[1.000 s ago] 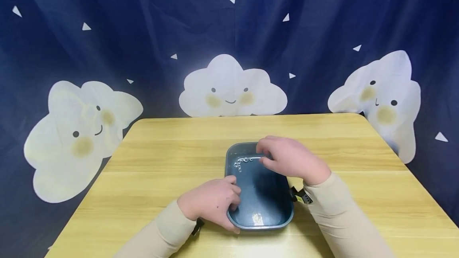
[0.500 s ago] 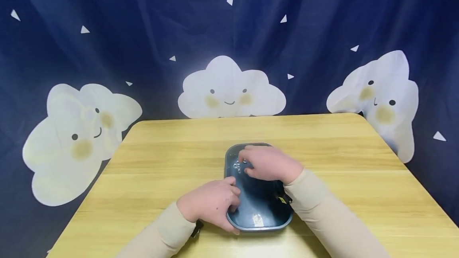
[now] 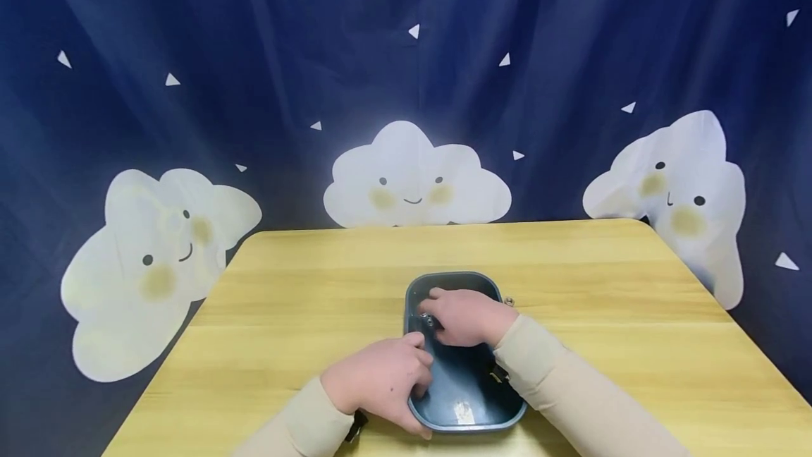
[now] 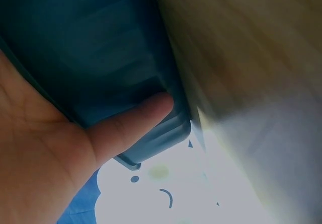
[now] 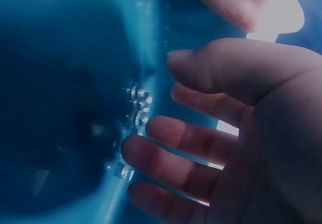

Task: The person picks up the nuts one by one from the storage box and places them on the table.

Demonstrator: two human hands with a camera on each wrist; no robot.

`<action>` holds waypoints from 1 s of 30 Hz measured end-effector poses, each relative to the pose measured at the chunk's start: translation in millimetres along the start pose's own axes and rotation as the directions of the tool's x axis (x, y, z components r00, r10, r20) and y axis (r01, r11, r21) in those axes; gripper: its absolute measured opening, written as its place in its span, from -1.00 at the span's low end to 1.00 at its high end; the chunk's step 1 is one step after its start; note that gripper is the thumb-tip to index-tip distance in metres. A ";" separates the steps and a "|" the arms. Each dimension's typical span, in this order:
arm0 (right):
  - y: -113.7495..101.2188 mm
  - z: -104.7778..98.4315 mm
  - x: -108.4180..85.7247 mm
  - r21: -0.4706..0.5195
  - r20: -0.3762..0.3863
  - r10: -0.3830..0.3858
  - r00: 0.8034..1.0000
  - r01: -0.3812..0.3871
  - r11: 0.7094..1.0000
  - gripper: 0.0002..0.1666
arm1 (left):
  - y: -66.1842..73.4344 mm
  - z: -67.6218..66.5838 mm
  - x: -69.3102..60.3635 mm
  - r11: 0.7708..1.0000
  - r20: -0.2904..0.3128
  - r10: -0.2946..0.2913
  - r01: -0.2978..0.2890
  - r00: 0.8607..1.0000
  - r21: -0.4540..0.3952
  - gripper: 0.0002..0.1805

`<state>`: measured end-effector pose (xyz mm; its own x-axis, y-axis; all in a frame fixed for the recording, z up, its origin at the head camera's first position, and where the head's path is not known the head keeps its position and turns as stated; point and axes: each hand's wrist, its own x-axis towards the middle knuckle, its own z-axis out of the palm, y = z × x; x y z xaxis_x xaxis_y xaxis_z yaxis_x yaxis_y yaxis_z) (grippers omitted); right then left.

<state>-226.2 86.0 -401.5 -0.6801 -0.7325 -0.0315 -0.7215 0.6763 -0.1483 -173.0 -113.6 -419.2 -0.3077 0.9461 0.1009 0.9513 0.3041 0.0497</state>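
Note:
A dark blue-grey tray [image 3: 459, 390] lies on the table. My left hand [image 3: 383, 378] grips its left rim, fingers inside and thumb outside; in the left wrist view the left hand [image 4: 85, 148] has one finger stretched along the tray's side wall [image 4: 173, 128]. My right hand [image 3: 466, 317] reaches into the tray's far half. Small shiny ring-like pieces [image 3: 428, 320] sit by its fingertips. Seen from the right wrist, the right hand [image 5: 221, 128] has parted, slightly bent fingers beside the shiny pieces [image 5: 140, 105]; no piece shows held. Whether the fingertips touch them, I cannot tell.
One small shiny ring [image 3: 509, 301] is just beyond the tray's right edge. The wooden table [image 3: 304, 288] reaches back to a dark blue curtain [image 3: 355, 41] printed with white clouds and triangles.
My right hand has moved left from the tray's right side to the shiny pieces, which look more bunched together. The ring outside the tray has come into sight. My left hand stays on the rim.

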 end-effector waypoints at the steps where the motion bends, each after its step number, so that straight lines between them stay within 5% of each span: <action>1: 0.6 0.7 0.9 -0.006 0.001 -0.001 1.000 0.001 1.000 -0.56 | -1.1 -0.4 0.4 1.000 0.002 -0.002 0.002 1.000 -0.002 -0.47; 11: -0.3 7.7 3.9 -0.055 0.036 0.010 0.999 -0.008 0.998 -0.71 | -3.9 -3.4 2.6 0.999 0.008 0.032 -0.032 0.999 -0.013 -0.52; 19: -6.7 14.5 -1.0 0.023 0.039 -0.005 0.999 0.004 1.000 -0.82 | -3.2 3.9 -3.6 0.993 0.096 0.028 -0.017 0.995 -0.116 -0.65; 30: -3.6 8.4 6.1 -0.036 0.010 0.016 1.000 -0.015 0.999 -0.86 | -7.3 -2.2 -1.3 0.997 0.019 0.027 -0.026 0.999 -0.071 -0.51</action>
<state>-226.6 78.4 -409.5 -0.6899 -0.7226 -0.0434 -0.7153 0.6898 -0.1122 -179.6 -117.4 -417.6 -0.2811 0.9561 0.0832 0.9554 0.2706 0.1178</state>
